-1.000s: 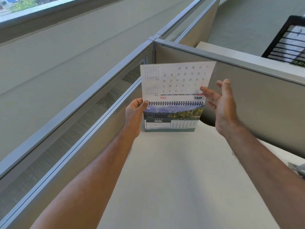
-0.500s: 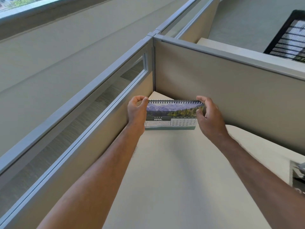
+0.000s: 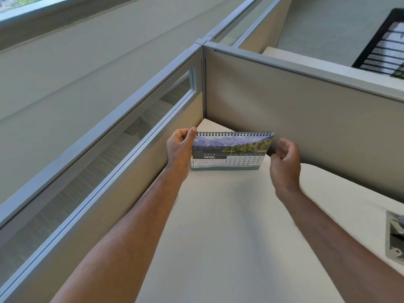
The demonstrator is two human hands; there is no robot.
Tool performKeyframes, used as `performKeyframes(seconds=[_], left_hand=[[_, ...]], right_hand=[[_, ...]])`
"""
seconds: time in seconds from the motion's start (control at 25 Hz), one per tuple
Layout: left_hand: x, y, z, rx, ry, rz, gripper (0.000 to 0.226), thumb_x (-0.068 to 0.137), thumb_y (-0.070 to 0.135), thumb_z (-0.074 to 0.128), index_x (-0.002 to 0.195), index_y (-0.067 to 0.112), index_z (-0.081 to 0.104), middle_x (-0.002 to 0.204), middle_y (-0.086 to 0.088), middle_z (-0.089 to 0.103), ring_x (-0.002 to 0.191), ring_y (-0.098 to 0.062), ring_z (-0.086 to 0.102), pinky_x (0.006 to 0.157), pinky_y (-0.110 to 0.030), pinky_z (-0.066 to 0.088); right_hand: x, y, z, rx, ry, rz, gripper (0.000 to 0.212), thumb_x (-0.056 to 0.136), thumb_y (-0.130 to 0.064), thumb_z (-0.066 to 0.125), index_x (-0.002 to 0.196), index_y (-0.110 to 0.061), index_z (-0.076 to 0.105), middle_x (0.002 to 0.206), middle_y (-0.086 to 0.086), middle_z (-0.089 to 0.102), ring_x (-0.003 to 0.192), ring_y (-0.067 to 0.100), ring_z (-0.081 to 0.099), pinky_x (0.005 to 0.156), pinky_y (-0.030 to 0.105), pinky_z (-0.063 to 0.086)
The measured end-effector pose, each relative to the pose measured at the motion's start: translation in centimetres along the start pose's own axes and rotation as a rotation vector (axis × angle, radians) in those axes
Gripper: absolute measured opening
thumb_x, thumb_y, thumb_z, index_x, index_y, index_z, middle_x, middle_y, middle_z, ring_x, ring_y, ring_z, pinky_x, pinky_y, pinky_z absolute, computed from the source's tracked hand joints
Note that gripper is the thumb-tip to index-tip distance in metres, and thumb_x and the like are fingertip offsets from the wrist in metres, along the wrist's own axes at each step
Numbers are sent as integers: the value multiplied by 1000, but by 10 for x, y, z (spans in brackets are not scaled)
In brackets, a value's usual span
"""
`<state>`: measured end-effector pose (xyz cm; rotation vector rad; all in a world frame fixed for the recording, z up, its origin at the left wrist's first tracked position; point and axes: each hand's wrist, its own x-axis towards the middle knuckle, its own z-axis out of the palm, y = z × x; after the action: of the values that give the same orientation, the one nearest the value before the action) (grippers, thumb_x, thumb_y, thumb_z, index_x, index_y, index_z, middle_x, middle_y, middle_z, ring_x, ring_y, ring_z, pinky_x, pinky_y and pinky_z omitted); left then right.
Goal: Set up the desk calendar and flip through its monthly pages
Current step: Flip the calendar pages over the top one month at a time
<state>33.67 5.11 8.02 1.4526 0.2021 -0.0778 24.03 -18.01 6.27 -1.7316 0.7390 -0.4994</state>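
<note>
Upright on the pale tabletop (image 3: 218, 226), the desk calendar (image 3: 229, 153) stood in the far corner of the cubicle, its base resting on the surface and its spiral binding (image 3: 234, 134) running along the top edge. The page facing the camera showed a mountain and forest photograph above a panel marked APRIL, with a date grid to the right of that panel.

The left hand (image 3: 180, 149) was at the calendar's left edge. Its thumb and curled fingers were closed narrowly on the upper left corner at the end of the binding, and the palm covered part of the left margin.

The right hand (image 3: 284, 165) was just beside the calendar's right edge, blurred in the frame. Its fingers were loosely curled toward the palm and held nothing. Whether any fingertip touched the right edge of the page could not be determined; the hand appeared slightly apart from it.

Both forearms extended from the near edge of the view toward the calendar, bare to the frame's border.

Grey partition panels (image 3: 306, 110) met in a corner directly behind the calendar, one running along the left side with a glazed strip under its rail, the other running off to the right. At the right edge of the tabletop a grey object (image 3: 395, 237) was partly in view and could not be identified. A black mesh item (image 3: 384, 51) showed beyond the far partition at upper right.
</note>
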Motion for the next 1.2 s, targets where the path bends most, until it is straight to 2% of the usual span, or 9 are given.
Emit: performKeyframes(seconds=[0.16, 0.32, 0.4, 0.56, 0.68, 0.76, 1.0, 1.12, 1.2], left_hand=[[0, -1, -2, -5, -10, -2, 23, 102, 29, 65, 86, 14, 58, 65, 9, 73, 65, -6, 76, 53, -13, 55], [1, -2, -1, -18, -17, -6, 23, 102, 28, 65, 86, 13, 57, 63, 10, 73, 64, -6, 75, 53, -14, 55], [0, -2, 0, -18, -17, -2, 23, 102, 28, 65, 86, 13, 56, 62, 10, 73, 64, -6, 75, 52, -14, 55], [-1, -1, 1, -19, -6, 1, 23, 101, 27, 66, 84, 14, 57, 64, 9, 72, 63, -6, 75, 52, -14, 55], [-1, -1, 1, -19, 7, -4, 24, 101, 26, 67, 82, 15, 58, 65, 7, 72, 60, -3, 73, 50, -13, 53], [-2, 1, 1, -26, 5, -17, 23, 101, 26, 67, 82, 16, 58, 67, 6, 72, 61, -5, 74, 51, -14, 54], [-1, 5, -2, 12, -32, -36, 21, 102, 28, 64, 86, 16, 58, 63, 12, 74, 62, -5, 75, 51, -14, 54], [-2, 9, -2, 6, -36, -54, 15, 103, 27, 64, 91, 17, 61, 64, 15, 74, 63, -3, 75, 51, -12, 54], [-2, 9, -2, -10, -47, -57, 12, 102, 25, 64, 93, 18, 65, 66, 16, 74, 64, -2, 75, 51, -12, 54]], right_hand=[[-13, 30, 5, 21, -98, 258, 52, 96, -6, 47, 144, -24, 56, 139, -6, 64, 112, 12, 60, 89, 32, 51], [-20, 33, 10, 8, -176, 209, 53, 95, -7, 47, 139, -32, 63, 114, -15, 72, 84, 1, 60, 65, 23, 45], [-21, 34, 10, 3, -170, 181, 50, 95, -8, 49, 136, -31, 66, 112, -17, 73, 85, 0, 61, 65, 23, 46], [-18, 39, 8, -3, -108, 192, 31, 98, -18, 64, 128, -21, 69, 124, -3, 72, 100, 12, 65, 73, 23, 46], [-15, 39, 2, -74, -15, 136, 8, 91, -23, 77, 95, -22, 70, 104, 3, 77, 83, 5, 66, 64, 19, 43], [-15, 36, -3, -125, -13, 93, 16, 88, -25, 80, 82, -27, 65, 87, -3, 75, 79, 9, 69, 58, 19, 42], [-21, 26, -16, -294, -47, 7, 18, 88, -30, 79, 102, -24, 69, 90, -2, 79, 81, 17, 71, 62, 29, 50], [-26, 15, -24, -333, -74, 9, 17, 88, -31, 79, 99, -24, 67, 93, -1, 80, 85, 24, 72, 70, 40, 57], [-28, 6, -30, -286, -123, 28, 16, 89, -27, 78, 99, -23, 66, 89, -1, 79, 87, 23, 73, 70, 39, 56]])
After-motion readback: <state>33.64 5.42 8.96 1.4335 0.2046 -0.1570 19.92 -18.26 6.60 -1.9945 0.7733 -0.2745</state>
